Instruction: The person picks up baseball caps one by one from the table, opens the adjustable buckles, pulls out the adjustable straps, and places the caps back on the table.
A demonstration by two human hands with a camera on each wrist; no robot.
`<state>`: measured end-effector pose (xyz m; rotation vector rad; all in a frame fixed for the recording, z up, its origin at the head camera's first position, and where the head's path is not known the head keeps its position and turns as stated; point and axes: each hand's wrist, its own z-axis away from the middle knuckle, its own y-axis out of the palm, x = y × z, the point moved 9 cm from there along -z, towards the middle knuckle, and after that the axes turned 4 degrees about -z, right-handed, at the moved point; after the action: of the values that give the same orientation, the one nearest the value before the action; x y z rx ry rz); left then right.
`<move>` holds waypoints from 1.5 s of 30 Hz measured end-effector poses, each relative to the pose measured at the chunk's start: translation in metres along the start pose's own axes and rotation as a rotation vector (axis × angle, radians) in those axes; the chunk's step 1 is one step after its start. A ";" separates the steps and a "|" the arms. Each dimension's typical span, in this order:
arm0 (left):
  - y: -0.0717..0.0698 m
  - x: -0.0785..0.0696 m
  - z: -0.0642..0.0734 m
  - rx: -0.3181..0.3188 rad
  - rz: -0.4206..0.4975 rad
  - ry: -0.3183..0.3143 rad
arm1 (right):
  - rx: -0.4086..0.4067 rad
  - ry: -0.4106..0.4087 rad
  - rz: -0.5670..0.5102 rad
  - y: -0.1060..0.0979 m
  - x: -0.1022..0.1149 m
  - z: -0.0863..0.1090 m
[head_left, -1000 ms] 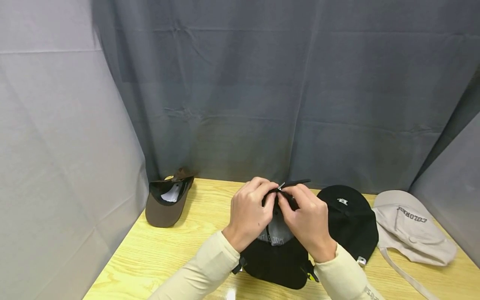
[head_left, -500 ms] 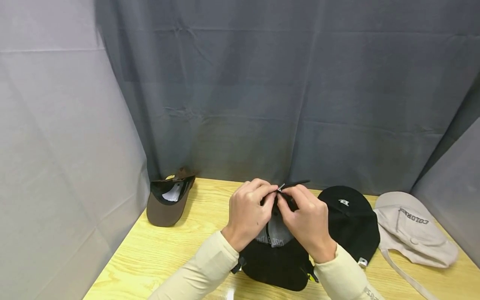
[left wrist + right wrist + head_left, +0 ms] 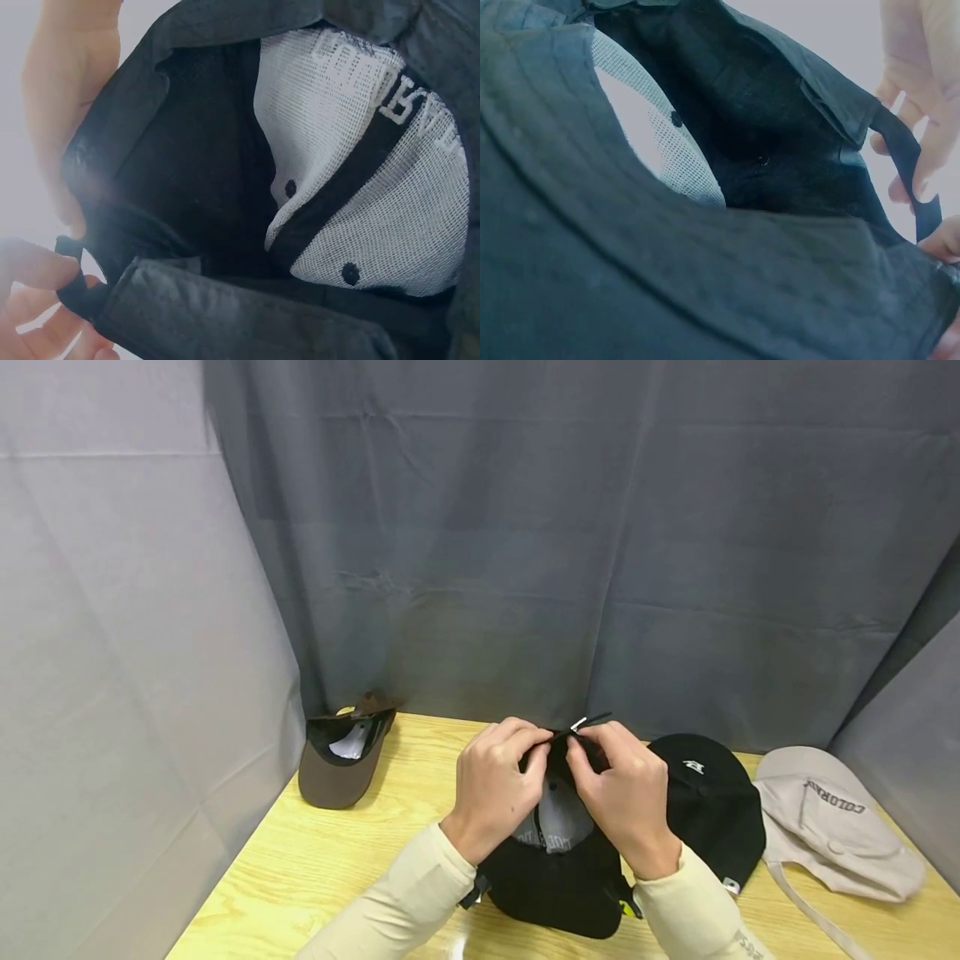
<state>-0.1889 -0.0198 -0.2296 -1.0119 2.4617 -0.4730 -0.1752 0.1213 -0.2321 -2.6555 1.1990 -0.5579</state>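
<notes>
In the head view a black cap (image 3: 555, 893) is upturned on the table, brim toward me, inside facing up. Its white mesh lining (image 3: 315, 112) shows through the opening in the left wrist view. My left hand (image 3: 497, 781) pinches the thin black back strap (image 3: 71, 296) between thumb and fingers. Beside it, my right hand (image 3: 626, 793) pinches the strap close to a small silver buckle (image 3: 577, 724). A loose strap end (image 3: 599, 717) sticks out past the buckle to the right. The fingertips partly hide where strap and buckle meet.
A second black cap (image 3: 705, 810) with a white emblem lies right of my right hand. Beyond it is a beige cap (image 3: 840, 835) with a long loose strap. A brown cap (image 3: 341, 777) sits upturned at the far left. Grey curtains (image 3: 480, 543) enclose the wooden table (image 3: 300, 877).
My right hand has shifted slightly right, widening the gap between the two hands. The buckle has moved right with it, and a shorter strap end sticks out. The view has turned a little.
</notes>
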 end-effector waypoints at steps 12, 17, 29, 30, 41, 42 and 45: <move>0.004 -0.008 -0.012 0.028 -0.029 0.030 | -0.021 -0.052 -0.031 -0.002 0.010 -0.003; 0.004 -0.009 -0.015 0.033 -0.039 0.036 | -0.012 -0.065 -0.037 -0.001 0.012 -0.003; -0.001 -0.010 -0.011 0.010 -0.020 0.049 | 0.004 -0.052 -0.004 -0.001 0.010 -0.001; -0.001 -0.010 -0.010 0.008 -0.020 0.050 | 0.004 -0.045 0.001 -0.001 0.010 -0.001; 0.000 -0.007 -0.008 0.026 -0.013 0.023 | 0.015 -0.014 0.003 -0.003 0.005 -0.002; 0.000 -0.007 -0.009 0.032 -0.008 0.023 | 0.019 -0.016 0.001 -0.003 0.006 -0.002; 0.002 -0.009 -0.011 0.050 0.023 0.025 | 0.024 -0.036 -0.002 -0.002 0.011 -0.001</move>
<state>-0.1903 -0.0101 -0.2186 -0.9620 2.4682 -0.5394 -0.1676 0.1146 -0.2272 -2.6357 1.1729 -0.5192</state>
